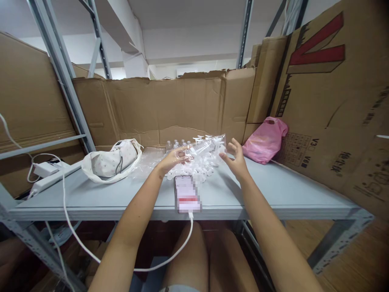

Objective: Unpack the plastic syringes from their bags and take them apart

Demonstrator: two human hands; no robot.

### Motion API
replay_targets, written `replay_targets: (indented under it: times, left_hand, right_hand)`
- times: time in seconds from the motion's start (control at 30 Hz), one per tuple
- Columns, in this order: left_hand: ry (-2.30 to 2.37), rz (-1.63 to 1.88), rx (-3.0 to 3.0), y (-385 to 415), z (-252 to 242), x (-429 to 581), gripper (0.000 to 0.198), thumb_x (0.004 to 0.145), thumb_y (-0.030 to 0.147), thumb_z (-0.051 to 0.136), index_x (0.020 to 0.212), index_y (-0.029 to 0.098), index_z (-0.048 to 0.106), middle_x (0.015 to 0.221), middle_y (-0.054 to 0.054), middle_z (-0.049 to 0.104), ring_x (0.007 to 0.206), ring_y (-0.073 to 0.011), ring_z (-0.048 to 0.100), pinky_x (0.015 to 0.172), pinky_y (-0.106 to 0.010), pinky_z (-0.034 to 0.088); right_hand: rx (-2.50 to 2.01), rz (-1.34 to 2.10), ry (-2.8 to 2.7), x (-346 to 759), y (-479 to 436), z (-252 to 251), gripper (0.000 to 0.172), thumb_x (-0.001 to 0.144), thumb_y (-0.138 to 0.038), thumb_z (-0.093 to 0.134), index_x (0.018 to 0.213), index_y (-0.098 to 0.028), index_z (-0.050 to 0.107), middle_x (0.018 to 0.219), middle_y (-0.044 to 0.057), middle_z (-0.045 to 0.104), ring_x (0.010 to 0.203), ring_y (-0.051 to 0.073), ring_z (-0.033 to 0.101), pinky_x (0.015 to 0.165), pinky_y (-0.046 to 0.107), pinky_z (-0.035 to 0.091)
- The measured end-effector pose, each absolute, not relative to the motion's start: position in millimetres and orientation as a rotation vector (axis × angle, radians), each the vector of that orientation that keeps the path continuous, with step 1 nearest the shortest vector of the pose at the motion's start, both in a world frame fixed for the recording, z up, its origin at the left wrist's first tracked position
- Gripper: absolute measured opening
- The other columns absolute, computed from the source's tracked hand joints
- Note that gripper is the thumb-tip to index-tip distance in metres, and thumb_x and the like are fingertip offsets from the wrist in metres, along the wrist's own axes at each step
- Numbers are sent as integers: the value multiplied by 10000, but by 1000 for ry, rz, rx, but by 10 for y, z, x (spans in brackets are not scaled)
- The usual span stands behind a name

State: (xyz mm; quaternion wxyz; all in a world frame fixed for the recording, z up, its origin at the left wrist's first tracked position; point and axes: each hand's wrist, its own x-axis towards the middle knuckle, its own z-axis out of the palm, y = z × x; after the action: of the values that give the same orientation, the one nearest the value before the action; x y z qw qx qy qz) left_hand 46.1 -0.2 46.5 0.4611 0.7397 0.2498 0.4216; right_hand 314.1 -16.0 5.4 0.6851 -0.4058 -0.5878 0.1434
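Note:
My left hand (174, 159) is closed on one end of a clear plastic bag (206, 148), which stretches to the right above the table. White plastic pieces show at the bag's far end, though I cannot tell whether they are in it or behind it. Just beside that end, my right hand (236, 159) is open, thumb and fingers apart. Below the bag lies a heap of small white plastic parts (202, 172). Several clear bottles (169, 146) stand behind my left hand.
A phone (186, 194) on a white charging cable (182, 246) lies at the table's front edge. To the left are flat clear bags (148, 162), a white cloth bag (111, 162) and a power strip (54, 178). A pink bag (265, 142) and a large carton (331, 105) stand right.

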Motion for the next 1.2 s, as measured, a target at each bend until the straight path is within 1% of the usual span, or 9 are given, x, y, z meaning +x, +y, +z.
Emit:
replay_targets:
  times: [0.1,0.2,0.33,0.43,0.63,0.73,0.87,1.03,1.2]
  left_hand:
    - [566,1074,1727,34,459,449,732,675,344,779,1341,194,515,993,-126,709,798,-176,668,704,-273,449]
    - [544,1056,1675,78,432,447,751,654,353,800,1336,207,520,1023,-133,702,817,-191,674,724,-290,462]
    - [575,1041,1644,126,394,455,777,640,353,812,1342,207,512,1017,-123,704,826,-204,686,759,-321,485]
    - [633,1059,1608,164,371,437,771,640,320,817,1339,209,511,996,-111,709,822,-194,694,787,-330,492]
    - [698,1144,1559,223,362,340,709,645,284,814,1295,194,546,936,-89,721,825,-159,681,805,-299,476]
    - [687,1194,1580,205,399,286,701,638,282,813,1283,196,552,937,-86,721,837,-159,676,806,-295,471]
    - [704,1325,1555,207,444,223,683,655,303,796,1284,224,542,986,-78,714,815,-153,673,759,-272,478]
    - [715,1599,1423,295,423,221,683,703,301,761,1323,245,479,1106,-70,681,735,-110,650,696,-244,488]
    - [676,1509,1377,293,375,350,515,699,297,763,1160,163,574,1078,-92,682,797,-124,656,748,-249,494]
  right_hand:
    - [-861,685,-1279,3105,-171,65,653,675,-616,682,1188,-248,514,1091,86,613,942,243,660,772,391,561]
    - [-792,892,-1276,3060,-206,78,500,679,-614,684,959,-221,555,890,33,619,766,207,694,712,364,574]
    - [-776,927,-1177,3053,-230,94,481,614,-571,757,851,-204,555,809,7,595,663,179,689,557,281,553]
    - [-768,913,-1073,3083,-225,107,494,555,-548,801,784,-195,543,731,-27,547,595,154,674,491,236,525]
    - [-845,738,-852,3165,-191,125,530,543,-600,771,786,-196,528,749,-23,589,461,88,597,387,194,457]
    - [-834,653,-761,3229,-148,111,550,547,-627,744,796,-207,493,701,-43,572,428,71,562,370,184,433]
    - [-805,550,-702,3331,-88,82,520,617,-656,672,771,-228,419,641,-66,524,446,82,571,382,186,431]
    - [-763,479,-563,3378,-81,92,495,655,-631,656,786,-239,383,659,-67,517,445,83,562,394,202,430]
    - [-772,346,-689,3285,-160,138,477,674,-617,647,847,-237,416,697,-59,511,455,90,561,405,216,425]
